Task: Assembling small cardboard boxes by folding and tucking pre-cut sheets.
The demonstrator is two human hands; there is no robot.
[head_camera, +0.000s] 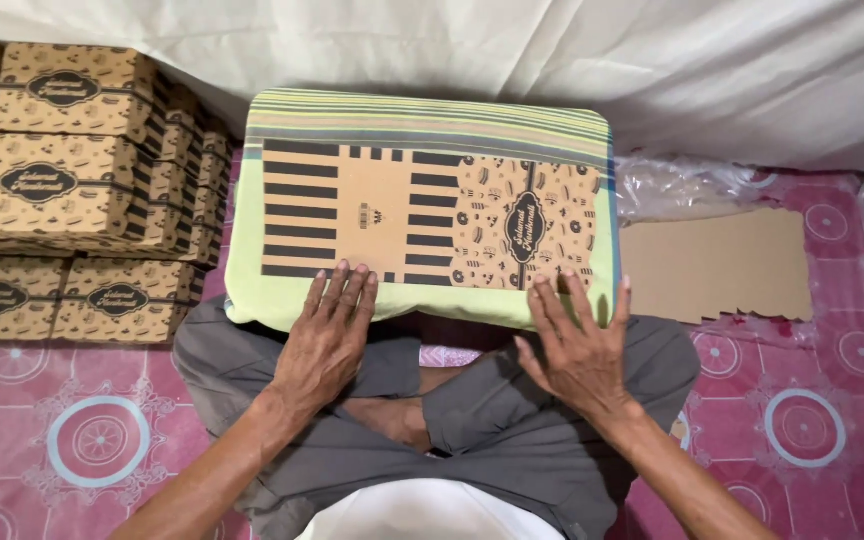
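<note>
both hands (327,330) press flat carton (422,220), lengthwise left-right.

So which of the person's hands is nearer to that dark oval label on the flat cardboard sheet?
Right. The right hand lies just below the oval label, fingers reaching toward it. The left hand rests farther off, on the striped end of the cardboard sheet.

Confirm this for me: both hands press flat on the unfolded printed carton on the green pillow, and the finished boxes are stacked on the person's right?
Not quite. The head view shows the stacked boxes on the person's left. The left hand and right hand do lie flat on the flat carton on the pillow.
</note>
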